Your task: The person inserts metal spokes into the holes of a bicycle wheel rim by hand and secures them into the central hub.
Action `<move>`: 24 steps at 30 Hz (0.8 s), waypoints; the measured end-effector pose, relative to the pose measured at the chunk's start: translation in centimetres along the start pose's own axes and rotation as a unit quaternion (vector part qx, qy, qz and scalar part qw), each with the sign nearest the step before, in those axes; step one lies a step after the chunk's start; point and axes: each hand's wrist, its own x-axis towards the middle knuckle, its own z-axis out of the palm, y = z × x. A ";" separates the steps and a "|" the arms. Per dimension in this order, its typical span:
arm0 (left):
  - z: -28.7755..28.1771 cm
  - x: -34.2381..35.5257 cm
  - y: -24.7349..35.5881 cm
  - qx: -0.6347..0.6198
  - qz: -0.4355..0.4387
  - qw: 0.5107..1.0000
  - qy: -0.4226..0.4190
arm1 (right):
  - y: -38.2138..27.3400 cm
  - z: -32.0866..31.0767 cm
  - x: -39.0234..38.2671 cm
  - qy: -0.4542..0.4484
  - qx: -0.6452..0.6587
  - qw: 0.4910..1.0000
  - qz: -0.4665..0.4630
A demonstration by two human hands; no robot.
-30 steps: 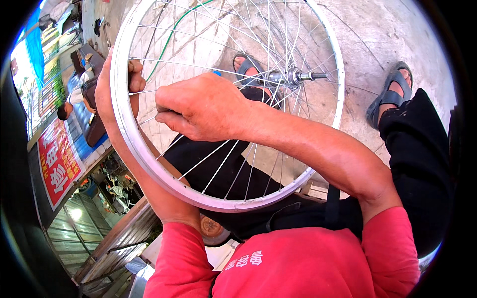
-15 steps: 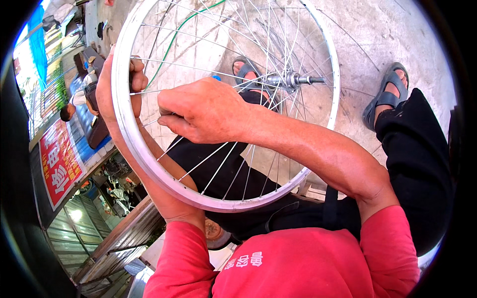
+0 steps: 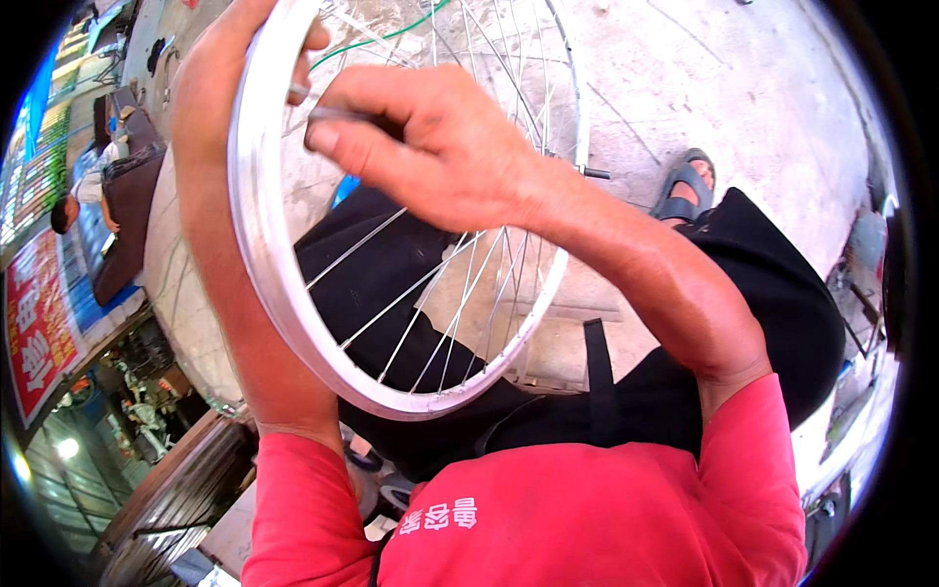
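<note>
A bare silver bicycle wheel rim (image 3: 259,196) with many thin spokes stands tilted across my lap, its hub axle (image 3: 597,173) behind my right forearm. My left hand (image 3: 235,44) is closed round the upper left of the rim, its fingertips showing inside it; my left forearm runs down outside the rim. Inside the rim, close to those fingertips, my right hand (image 3: 421,147) is closed, thumb against bent fingers, on something thin and dark beside a spoke end. Motion blur and the fingers hide what that is. The lower spokes cross in front of my black trousers (image 3: 362,254).
My sandalled foot (image 3: 685,188) rests on pale concrete (image 3: 665,78). A thin green line (image 3: 381,41) lies behind the wheel, with a blue item (image 3: 347,188) lower down. At left are a seated person (image 3: 88,201), a brown sofa (image 3: 132,210), a red banner (image 3: 39,333) and metal clutter (image 3: 147,411).
Both my hands and the upper rim have moved upward, my right hand most plainly. The wheel now looks narrower and more steeply tilted, and the view has shifted, showing more at the right edge.
</note>
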 end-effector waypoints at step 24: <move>9.8 -4.1 3.6 -0.057 0.170 0.981 0.074 | -10.8 -6.5 -3.5 0.080 -0.101 0.967 0.219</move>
